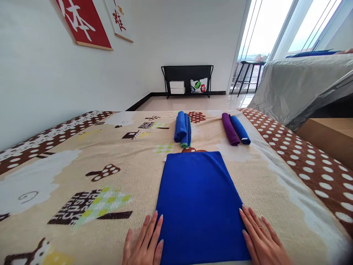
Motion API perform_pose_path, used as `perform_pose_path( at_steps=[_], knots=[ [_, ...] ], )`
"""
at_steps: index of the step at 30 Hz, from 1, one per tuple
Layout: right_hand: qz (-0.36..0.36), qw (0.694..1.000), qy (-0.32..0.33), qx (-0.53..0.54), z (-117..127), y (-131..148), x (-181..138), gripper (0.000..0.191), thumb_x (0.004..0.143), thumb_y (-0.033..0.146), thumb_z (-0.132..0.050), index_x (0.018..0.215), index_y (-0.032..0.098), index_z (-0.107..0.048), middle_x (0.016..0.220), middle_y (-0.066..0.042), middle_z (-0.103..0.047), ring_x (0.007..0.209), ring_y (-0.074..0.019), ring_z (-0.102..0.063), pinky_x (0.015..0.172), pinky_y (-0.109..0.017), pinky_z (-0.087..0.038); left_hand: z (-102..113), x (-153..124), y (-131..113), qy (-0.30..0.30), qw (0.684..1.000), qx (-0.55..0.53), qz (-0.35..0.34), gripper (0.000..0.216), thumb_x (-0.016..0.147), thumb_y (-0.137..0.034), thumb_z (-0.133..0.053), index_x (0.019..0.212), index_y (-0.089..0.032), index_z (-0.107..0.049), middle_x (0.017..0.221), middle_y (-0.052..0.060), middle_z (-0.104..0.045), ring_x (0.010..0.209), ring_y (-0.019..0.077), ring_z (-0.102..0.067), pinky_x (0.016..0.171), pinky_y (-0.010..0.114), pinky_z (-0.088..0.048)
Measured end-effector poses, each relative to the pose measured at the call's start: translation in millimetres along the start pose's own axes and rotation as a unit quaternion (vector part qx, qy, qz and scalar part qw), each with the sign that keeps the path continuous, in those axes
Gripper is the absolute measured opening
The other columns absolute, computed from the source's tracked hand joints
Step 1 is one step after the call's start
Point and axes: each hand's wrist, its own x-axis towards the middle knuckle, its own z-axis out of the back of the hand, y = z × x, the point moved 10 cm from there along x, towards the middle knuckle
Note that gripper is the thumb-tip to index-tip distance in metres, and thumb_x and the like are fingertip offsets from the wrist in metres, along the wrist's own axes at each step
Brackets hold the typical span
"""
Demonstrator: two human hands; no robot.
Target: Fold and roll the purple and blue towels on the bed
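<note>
On the near bed, a flat, smooth blue cloth (200,202) lies under the left hand (145,241) and right hand (261,239), both open-palmed, pressing its edges, gripping nothing.

Left hand (145,241) and right hand (260,239) lie flat, palms down, fingers extended.

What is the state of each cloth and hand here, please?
Large blue microfibre cloth: spread flat.
Left hand: open, flat at its left edge.
Right hand: open, flat at its right edge.
Purple towel: rolled.
Small blue towel: rolled.
Blue green-edged towels: folded, stacked.
</note>
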Motion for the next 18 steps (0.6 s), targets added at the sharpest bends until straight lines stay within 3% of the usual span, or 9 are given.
perform_pose_path(
  at_steps=[2, 4, 6, 8, 11, 15, 18],
  knots=[
    [-0.001, 0.999, 0.033, 0.038, -7, 13, 31, 0.062, 0.098, 0.03, -0.041, 0.157, 0.017, -0.026, 0.153, -0.007, -0.04, 0.139, -0.0226, -0.044, 0.119, -0.039, -0.031, 13, 31, -14, -0.012, 0.999, -0.02, -0.024, 0.062, 0.096, -0.025, -0.042, 0.156, -0.018, -0.026, 0.155, 0.006, -0.044, 0.142, 0.0207, -0.041, 0.125, 0.042, -0.002],
    [0.013, 0.988, 0.11, 0.108, -33, 40, 77, 0.058, 0.1, 0.024, -0.036, 0.157, 0.018, -0.027, 0.159, -0.005, -0.029, 0.147, -0.0208, -0.03, 0.119, -0.04, -0.032, 9, 77, -40, 0.018, 0.996, -0.068, -0.055, 0.062, 0.098, -0.023, -0.039, 0.157, -0.016, -0.02, 0.16, 0.005, -0.034, 0.148, 0.0173, -0.03, 0.125, 0.038, -0.009],
    [0.044, 0.971, 0.176, 0.158, -65, 66, 122, 0.055, 0.1, 0.021, -0.032, 0.154, 0.015, -0.033, 0.16, -0.005, -0.026, 0.149, -0.0188, -0.022, 0.122, -0.041, -0.027, -17, 123, -67, 0.105, 0.98, -0.138, -0.102, 0.061, 0.1, -0.021, -0.034, 0.158, -0.02, -0.015, 0.163, 0.002, -0.025, 0.151, 0.0135, -0.023, 0.124, 0.036, -0.018],
    [0.054, 0.965, 0.195, 0.169, -95, 68, 156, 0.055, 0.099, 0.025, -0.035, 0.153, 0.014, -0.035, 0.159, -0.006, -0.029, 0.149, -0.0171, -0.023, 0.123, -0.038, -0.025, -43, 159, -65, 0.125, 0.977, -0.145, -0.094, 0.059, 0.101, -0.024, -0.033, 0.157, -0.021, -0.017, 0.163, 0.002, -0.025, 0.151, 0.0143, -0.021, 0.123, 0.038, -0.023],
    [0.018, 0.965, 0.206, 0.16, -129, 20, 166, 0.055, 0.102, 0.039, -0.033, 0.154, 0.019, -0.035, 0.159, -0.005, -0.028, 0.149, -0.0182, -0.023, 0.123, -0.042, -0.022, -81, 172, -20, 0.141, 0.979, -0.137, -0.045, 0.057, 0.102, -0.041, -0.036, 0.155, -0.025, -0.025, 0.161, 0.004, -0.031, 0.15, 0.0198, -0.028, 0.121, 0.045, -0.027],
    [-0.066, 0.965, 0.218, 0.132, -144, -68, 136, 0.063, 0.103, 0.051, -0.026, 0.156, 0.016, -0.029, 0.159, -0.011, -0.027, 0.148, -0.0231, -0.026, 0.122, -0.047, -0.022, -99, 143, 49, 0.149, 0.98, -0.118, 0.051, 0.053, 0.103, -0.039, -0.031, 0.153, -0.024, -0.032, 0.159, 0.009, -0.034, 0.147, 0.0267, -0.035, 0.118, 0.058, -0.026],
    [-0.087, 0.965, 0.215, 0.125, -144, -79, 137, 0.06, 0.104, 0.048, -0.028, 0.155, 0.015, -0.032, 0.158, -0.015, -0.029, 0.149, -0.0263, -0.024, 0.121, -0.052, -0.018, -96, 143, 51, 0.139, 0.981, -0.114, 0.074, 0.051, 0.103, -0.034, -0.029, 0.152, -0.019, -0.034, 0.158, 0.012, -0.036, 0.149, 0.0292, -0.03, 0.12, 0.065, -0.015]
  ],
)
